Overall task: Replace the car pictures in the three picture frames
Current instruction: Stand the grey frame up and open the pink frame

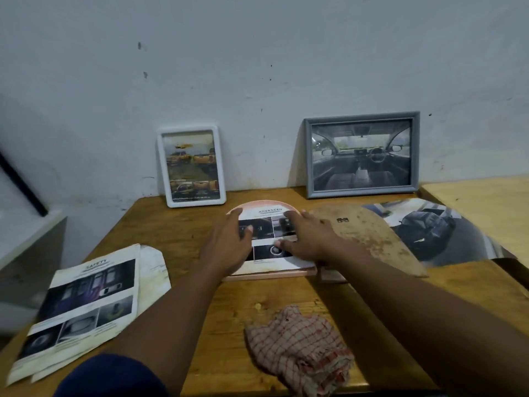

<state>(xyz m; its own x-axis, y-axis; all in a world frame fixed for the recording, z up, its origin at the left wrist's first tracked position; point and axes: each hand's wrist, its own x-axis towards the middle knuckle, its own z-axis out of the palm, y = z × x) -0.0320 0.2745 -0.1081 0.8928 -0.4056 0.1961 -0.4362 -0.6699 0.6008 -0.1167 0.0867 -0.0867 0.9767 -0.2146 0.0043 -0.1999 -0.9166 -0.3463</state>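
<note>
A pink arch-shaped picture frame (pixel 266 274) lies flat in the middle of the wooden table (pixel 183 224). On it lies a car brochure picture (pixel 269 216) headed "ADVANCED". My left hand (pixel 229 245) rests on the picture's left side with straight fingers. My right hand (pixel 306 239) presses flat on its right side. A white frame (pixel 219 164) with a yellow-car picture leans on the wall at the back left. A grey frame (pixel 307 159) showing a car interior leans at the back right. The brown arch-shaped backing board (pixel 372 242) lies right of the pink frame.
A "SAFETY" car brochure page (pixel 83 308) lies at the front left over other sheets. A dark-car poster (pixel 438 230) lies at the right, partly under the backing board. A checked cloth (pixel 300 345) is bunched at the front. A second, lighter table (pixel 486 202) adjoins on the right.
</note>
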